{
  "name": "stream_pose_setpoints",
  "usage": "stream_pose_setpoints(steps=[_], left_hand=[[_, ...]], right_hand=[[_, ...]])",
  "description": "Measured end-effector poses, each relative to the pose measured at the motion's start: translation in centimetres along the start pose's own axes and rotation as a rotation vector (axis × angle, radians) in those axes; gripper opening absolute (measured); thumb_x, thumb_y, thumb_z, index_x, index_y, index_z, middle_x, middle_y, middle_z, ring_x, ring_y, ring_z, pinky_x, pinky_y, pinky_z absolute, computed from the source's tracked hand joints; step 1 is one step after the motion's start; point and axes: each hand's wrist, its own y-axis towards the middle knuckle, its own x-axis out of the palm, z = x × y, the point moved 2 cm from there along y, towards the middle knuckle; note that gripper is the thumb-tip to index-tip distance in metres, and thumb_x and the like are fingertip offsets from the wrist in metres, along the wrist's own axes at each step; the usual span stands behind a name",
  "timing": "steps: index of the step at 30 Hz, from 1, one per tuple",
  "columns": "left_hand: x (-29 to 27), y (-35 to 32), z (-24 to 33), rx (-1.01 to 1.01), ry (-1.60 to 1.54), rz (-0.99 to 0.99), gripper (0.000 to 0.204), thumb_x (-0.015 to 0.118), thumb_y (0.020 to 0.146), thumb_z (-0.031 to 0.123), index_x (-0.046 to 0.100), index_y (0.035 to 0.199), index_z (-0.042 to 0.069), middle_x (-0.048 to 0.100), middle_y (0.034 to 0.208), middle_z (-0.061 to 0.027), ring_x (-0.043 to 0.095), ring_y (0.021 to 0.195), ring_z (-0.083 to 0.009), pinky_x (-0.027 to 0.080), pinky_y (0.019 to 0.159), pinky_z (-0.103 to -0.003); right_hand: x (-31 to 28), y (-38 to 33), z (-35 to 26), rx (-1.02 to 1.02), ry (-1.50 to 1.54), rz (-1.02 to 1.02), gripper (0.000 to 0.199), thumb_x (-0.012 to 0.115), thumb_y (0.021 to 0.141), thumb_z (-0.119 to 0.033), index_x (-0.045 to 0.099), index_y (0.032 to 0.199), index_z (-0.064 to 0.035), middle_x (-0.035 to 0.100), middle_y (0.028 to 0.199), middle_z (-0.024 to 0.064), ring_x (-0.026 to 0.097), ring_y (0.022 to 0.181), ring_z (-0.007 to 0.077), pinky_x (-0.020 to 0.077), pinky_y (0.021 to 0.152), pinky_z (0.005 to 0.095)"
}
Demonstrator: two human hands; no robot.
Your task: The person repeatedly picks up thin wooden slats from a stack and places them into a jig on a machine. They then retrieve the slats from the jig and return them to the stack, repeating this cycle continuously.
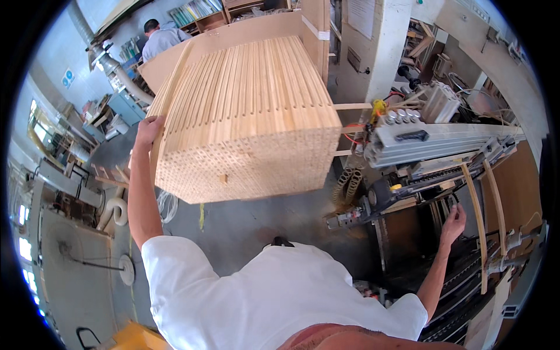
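A big stack of pale wooden strips (245, 99), each with a small hole near its end, stands in front of me at the upper middle. At the stack's left edge, my left hand (150, 129) is closed round a wooden strip (166, 111) that lies a little apart from the others. My right hand (454, 224) hovers at the right, over the dark machine bed and beside a slim wooden strip (477, 224) lying across the machine. Its fingers are loosely bent and partly apart, with nothing visible in them.
A long machine with a metal beam (437, 143) and dark rails (461, 291) takes up the right side. Coiled air hoses (347, 185) hang beside it. Behind the stack rises a brown board (251, 29); beyond it is another person (163, 41). A floor fan (125, 269) stands at left.
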Motion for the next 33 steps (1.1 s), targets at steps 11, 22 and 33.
stream_pose_setpoints(steps=[11, 22, 33], left_hand=[[4.7, 29.7, -9.8, 0.412, 0.605, -0.159, 0.059, 0.062, 0.087, 0.045, 0.066, 0.113, -0.007, 0.069, 0.103, -0.0215, 0.066, 0.097, -0.0303, 0.050, 0.084, -0.042], [11.7, 31.7, -6.4, 0.327, 0.807, -0.276, 0.056, 0.055, 0.093, 0.043, 0.064, 0.112, -0.010, 0.068, 0.104, -0.0242, 0.065, 0.097, -0.0329, 0.050, 0.084, -0.042], [5.2, 5.7, -8.1, 0.422, 0.192, -0.599, 0.051, 0.056, 0.098, 0.027, 0.046, 0.136, -0.006, 0.054, 0.131, -0.0232, 0.052, 0.122, -0.0275, 0.041, 0.103, -0.038]], right_hand=[[6.5, -21.4, -14.7, 0.273, -0.248, -0.390, 0.024, 0.062, 0.088, -0.024, 0.070, 0.104, -0.0071, 0.065, 0.109, 0.0138, 0.061, 0.105, 0.0343, 0.0492, 0.089, 0.0422], [1.6, -35.5, -13.2, 0.614, -0.271, -0.208, 0.024, 0.061, 0.086, -0.026, 0.072, 0.095, -0.0064, 0.068, 0.097, 0.0175, 0.063, 0.099, 0.0353, 0.0503, 0.085, 0.0452], [1.8, -46.0, -10.0, 0.737, -0.029, -0.287, 0.021, 0.060, 0.093, -0.014, 0.069, 0.106, 0.0002, 0.070, 0.088, 0.0084, 0.065, 0.079, 0.0142, 0.0514, 0.073, 0.0281]])
